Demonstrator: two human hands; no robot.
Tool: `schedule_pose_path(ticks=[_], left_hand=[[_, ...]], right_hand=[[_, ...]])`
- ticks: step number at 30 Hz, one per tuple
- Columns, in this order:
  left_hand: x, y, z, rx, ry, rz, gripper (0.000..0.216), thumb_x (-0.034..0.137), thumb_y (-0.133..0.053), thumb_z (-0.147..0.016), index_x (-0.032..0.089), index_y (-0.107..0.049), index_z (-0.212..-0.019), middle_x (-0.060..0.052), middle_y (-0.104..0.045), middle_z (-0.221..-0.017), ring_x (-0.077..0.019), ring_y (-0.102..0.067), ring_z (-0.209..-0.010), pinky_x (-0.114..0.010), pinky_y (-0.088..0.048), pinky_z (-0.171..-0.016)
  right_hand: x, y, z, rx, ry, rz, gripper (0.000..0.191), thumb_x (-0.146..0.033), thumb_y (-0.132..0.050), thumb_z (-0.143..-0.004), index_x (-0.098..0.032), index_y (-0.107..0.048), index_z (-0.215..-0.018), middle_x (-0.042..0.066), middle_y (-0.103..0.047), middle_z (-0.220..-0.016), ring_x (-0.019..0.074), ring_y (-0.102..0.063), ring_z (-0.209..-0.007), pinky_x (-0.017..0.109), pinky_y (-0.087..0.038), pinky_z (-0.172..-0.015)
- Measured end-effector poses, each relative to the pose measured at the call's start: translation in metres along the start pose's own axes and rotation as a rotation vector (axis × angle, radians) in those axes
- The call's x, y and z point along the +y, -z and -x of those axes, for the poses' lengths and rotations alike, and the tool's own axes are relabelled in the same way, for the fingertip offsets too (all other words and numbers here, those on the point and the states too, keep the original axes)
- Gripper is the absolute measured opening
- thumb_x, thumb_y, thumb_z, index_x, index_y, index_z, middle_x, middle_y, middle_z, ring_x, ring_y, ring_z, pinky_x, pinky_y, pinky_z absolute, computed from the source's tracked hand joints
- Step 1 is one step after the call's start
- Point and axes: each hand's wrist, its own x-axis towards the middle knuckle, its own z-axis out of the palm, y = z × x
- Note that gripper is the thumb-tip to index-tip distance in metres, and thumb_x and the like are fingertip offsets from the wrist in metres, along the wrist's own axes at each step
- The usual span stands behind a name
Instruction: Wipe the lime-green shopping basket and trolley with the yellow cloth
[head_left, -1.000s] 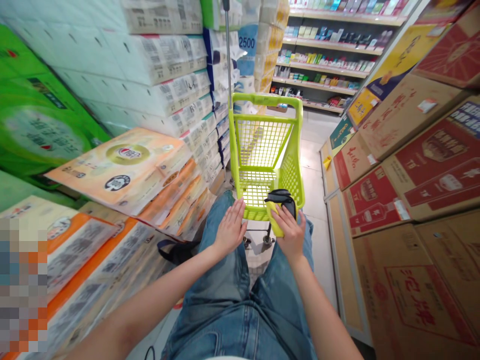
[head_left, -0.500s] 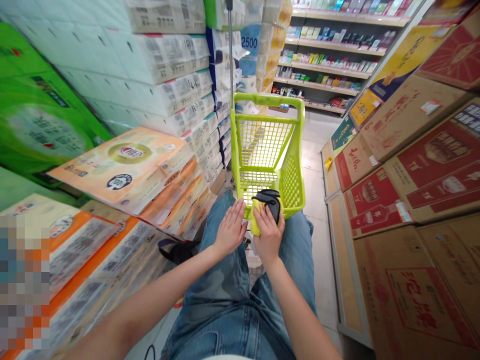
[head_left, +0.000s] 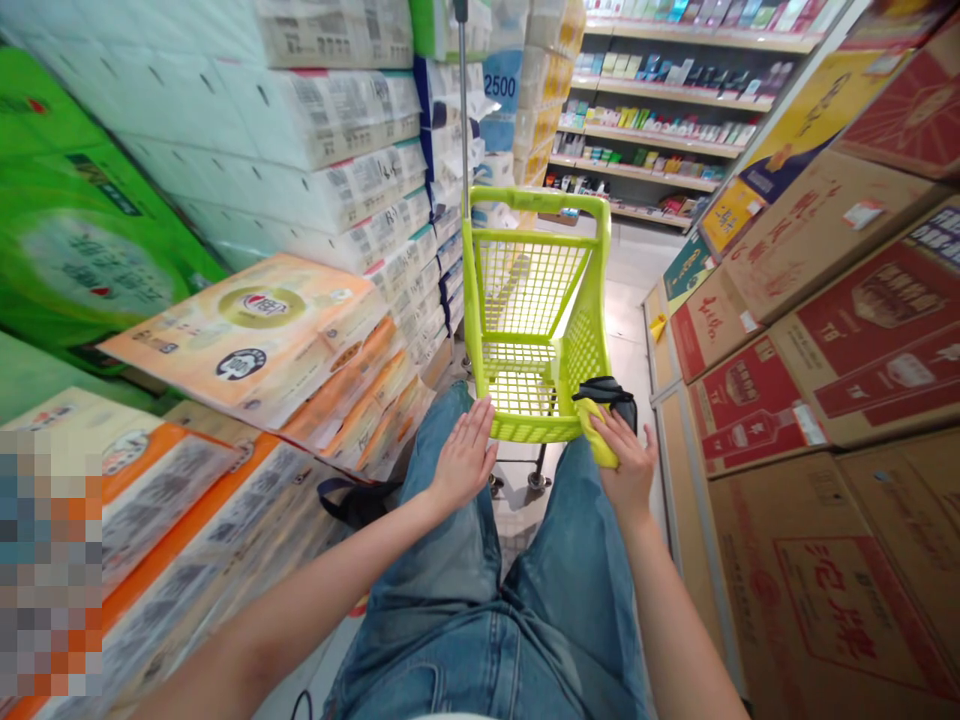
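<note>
A lime-green plastic shopping cart (head_left: 525, 430) with grid walls stands before my knees, its basket bare inside. At its near right corner my right hand (head_left: 624, 455) presses a yellow and black cloth (head_left: 600, 435) against the rim, fingers closed over it. The yellow part bunches under my fingers and the black part sticks out above them. My left hand (head_left: 466, 452) rests on the near left corner of the cart, fingers stretched out and lying flat, with nothing in them.
Orange tissue packs (head_left: 262, 320) are stacked close on my left, with white paper packs (head_left: 360, 110) behind. Cardboard cartons (head_left: 847, 570) rise along the right side. A shelf of small products (head_left: 660, 120) stands at the far end. A thin metal pole (head_left: 464, 110) rises beside the cart.
My right hand has moved right with the cloth, from the middle of the cart's near edge to its right corner. My left hand has stayed in place.
</note>
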Motion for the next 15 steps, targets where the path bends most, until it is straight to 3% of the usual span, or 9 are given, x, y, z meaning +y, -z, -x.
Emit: schedule_pose_path(ticks=[3, 6, 11, 15], left_hand=[[0.000, -0.002, 0.000, 0.008, 0.000, 0.008, 0.067, 0.024, -0.036, -0.100, 0.016, -0.003, -0.157, -0.013, -0.022, -0.162, -0.0232, -0.015, -0.152, -0.047, -0.026, -0.121], [0.001, -0.003, 0.001, 0.018, 0.006, 0.021, 0.066, 0.024, -0.035, -0.100, 0.017, -0.004, -0.157, -0.013, -0.022, -0.162, -0.0239, -0.016, -0.152, -0.048, -0.027, -0.120], [0.000, 0.000, 0.002, 0.002, 0.006, 0.042, 0.068, 0.023, -0.036, -0.098, 0.016, -0.004, -0.157, -0.014, -0.021, -0.162, -0.0248, -0.015, -0.152, -0.049, -0.026, -0.120], [-0.002, 0.003, 0.002, -0.025, -0.001, 0.050, 0.072, 0.022, -0.038, -0.095, 0.014, -0.003, -0.157, -0.016, -0.023, -0.162, -0.0250, -0.016, -0.152, -0.048, -0.026, -0.120]], right_hand=[[-0.001, -0.002, 0.000, 0.049, -0.090, 0.019, 0.049, -0.010, -0.045, -0.081, -0.028, -0.062, -0.123, 0.006, -0.066, -0.131, 0.0235, -0.058, -0.127, 0.052, -0.021, -0.115], [-0.040, -0.015, 0.001, 0.062, -0.130, 0.052, 0.058, -0.007, -0.045, -0.077, -0.027, -0.058, -0.130, 0.007, -0.062, -0.136, 0.0244, -0.054, -0.131, 0.053, -0.019, -0.115], [-0.123, -0.048, -0.006, -0.022, -0.020, -0.058, 0.058, -0.006, -0.048, -0.078, -0.028, -0.056, -0.132, 0.004, -0.063, -0.136, 0.0224, -0.052, -0.133, 0.049, -0.012, -0.119], [-0.143, -0.058, -0.013, -0.066, 0.030, -0.108, 0.054, -0.009, -0.051, -0.082, -0.028, -0.055, -0.133, 0.003, -0.062, -0.137, 0.0209, -0.050, -0.134, 0.047, -0.007, -0.121]])
